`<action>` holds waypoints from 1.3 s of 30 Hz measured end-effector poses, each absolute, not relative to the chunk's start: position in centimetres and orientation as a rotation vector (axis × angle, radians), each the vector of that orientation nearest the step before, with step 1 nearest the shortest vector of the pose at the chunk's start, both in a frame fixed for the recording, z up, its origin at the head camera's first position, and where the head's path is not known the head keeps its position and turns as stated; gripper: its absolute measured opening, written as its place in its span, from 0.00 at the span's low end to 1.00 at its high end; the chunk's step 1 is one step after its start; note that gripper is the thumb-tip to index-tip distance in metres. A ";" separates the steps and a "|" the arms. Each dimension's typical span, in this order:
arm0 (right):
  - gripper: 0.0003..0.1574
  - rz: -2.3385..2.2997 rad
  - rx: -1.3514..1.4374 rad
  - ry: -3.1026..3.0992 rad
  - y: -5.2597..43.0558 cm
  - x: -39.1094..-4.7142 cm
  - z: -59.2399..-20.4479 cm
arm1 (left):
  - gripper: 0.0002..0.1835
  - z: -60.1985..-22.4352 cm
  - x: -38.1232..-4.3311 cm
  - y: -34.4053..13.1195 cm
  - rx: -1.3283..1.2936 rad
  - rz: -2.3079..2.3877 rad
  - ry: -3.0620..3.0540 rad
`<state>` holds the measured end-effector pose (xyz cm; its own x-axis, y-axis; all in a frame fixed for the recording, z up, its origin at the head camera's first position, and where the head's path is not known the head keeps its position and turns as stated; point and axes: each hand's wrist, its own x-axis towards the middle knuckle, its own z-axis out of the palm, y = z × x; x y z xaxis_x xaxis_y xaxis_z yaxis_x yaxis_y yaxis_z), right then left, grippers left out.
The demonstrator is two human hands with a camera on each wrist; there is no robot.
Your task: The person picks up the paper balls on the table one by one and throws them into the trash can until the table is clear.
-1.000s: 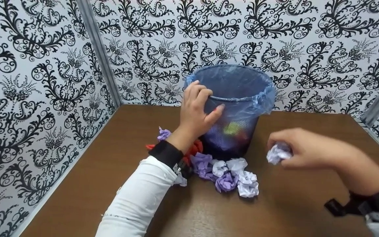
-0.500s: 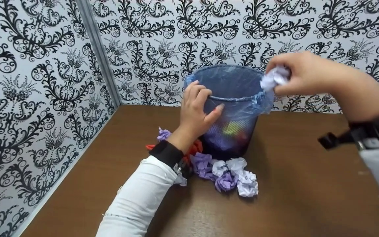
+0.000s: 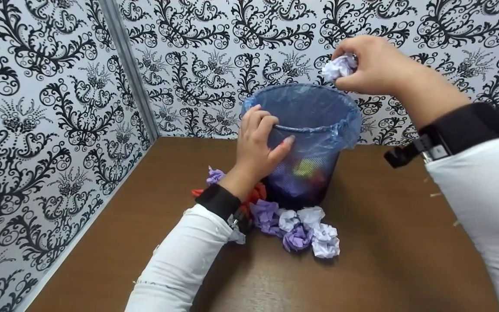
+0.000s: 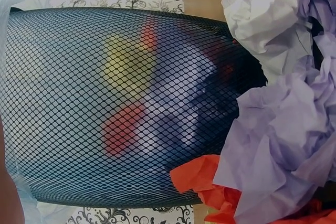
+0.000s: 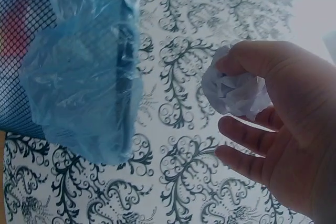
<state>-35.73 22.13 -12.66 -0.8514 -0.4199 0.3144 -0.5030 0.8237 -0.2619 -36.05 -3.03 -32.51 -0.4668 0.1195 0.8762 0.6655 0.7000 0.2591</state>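
A mesh wastebasket with a blue plastic liner over its rim stands on the table. My left hand grips its near left rim, fingers over the edge and thumb against the outside. Above the far right rim, my right hand pinches a crumpled white paper ball. In the right wrist view the paper ball sits between thumb and fingers, beside the liner. Yellow, red and pale crumpled pieces show through the mesh in the left wrist view.
Several crumpled white and purple paper balls lie on the table before the wastebasket. Red crumpled paper and another purple ball lie partly behind the left wrist. Patterned walls close off the back and left.
My right hand has risen from low over the table, right of the wastebasket, to above its far right rim, carrying the white paper ball. The left hand has stayed on the rim.
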 end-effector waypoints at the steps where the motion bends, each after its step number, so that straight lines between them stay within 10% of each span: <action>1: 0.27 0.488 0.709 -2.763 22.0 -36.0 -12.7 | 0.26 -32.5 -36.1 -3.0 -0.603 -0.741 -1.975; 39: 0.31 0.531 0.804 -2.791 23.3 -35.0 -15.5 | 0.24 -32.4 -35.8 -3.0 -0.601 -0.750 -1.977</action>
